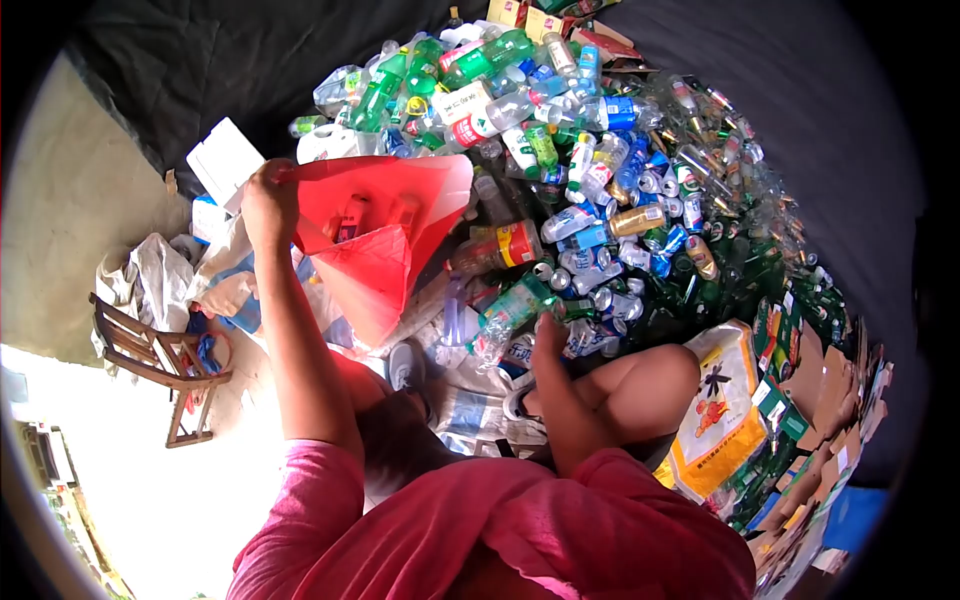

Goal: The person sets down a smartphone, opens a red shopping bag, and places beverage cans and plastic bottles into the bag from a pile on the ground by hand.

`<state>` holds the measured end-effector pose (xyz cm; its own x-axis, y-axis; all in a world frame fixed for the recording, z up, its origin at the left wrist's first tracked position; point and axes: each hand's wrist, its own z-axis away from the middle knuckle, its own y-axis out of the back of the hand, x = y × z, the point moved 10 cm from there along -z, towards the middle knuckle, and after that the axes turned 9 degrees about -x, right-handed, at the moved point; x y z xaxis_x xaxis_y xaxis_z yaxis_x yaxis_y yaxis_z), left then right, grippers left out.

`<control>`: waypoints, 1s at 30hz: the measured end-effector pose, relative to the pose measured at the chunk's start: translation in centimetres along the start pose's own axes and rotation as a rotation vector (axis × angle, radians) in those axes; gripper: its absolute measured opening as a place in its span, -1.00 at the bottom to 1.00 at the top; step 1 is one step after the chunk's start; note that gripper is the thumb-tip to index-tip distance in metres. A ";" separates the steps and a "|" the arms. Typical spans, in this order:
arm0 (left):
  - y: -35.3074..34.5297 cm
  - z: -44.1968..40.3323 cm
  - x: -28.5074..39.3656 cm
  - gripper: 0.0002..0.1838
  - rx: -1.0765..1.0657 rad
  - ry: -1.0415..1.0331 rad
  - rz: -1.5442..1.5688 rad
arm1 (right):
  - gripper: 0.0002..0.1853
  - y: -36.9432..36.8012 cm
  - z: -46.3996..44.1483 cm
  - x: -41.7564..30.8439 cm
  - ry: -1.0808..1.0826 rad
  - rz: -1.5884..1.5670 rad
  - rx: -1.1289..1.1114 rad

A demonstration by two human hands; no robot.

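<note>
At the left, your left hand [270,195] was closed on a red bag [370,272] near the bottles [490,60]. Your right hand [549,338] was near the cans [612,303], but I couldn't tell its grip.

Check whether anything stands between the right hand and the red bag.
Yes: in this view a green bottle lies right by the right hand, perhaps held, and another bottle with a red-and-yellow label lies nearer the red bag.
</note>
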<state>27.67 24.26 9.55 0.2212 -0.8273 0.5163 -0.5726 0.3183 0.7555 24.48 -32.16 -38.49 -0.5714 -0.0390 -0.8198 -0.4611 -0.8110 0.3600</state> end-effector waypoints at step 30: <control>-3.0 1.1 1.3 -0.76 -0.261 -0.143 0.073 | -0.62 -15.1 26.2 -37.0 0.642 0.025 -1.222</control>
<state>28.81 21.68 7.51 0.0632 -0.8489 0.5248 -0.3564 0.4719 0.8064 34.82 -3.21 -1.94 -0.0065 -0.0498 -0.9987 0.6186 -0.7850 0.0351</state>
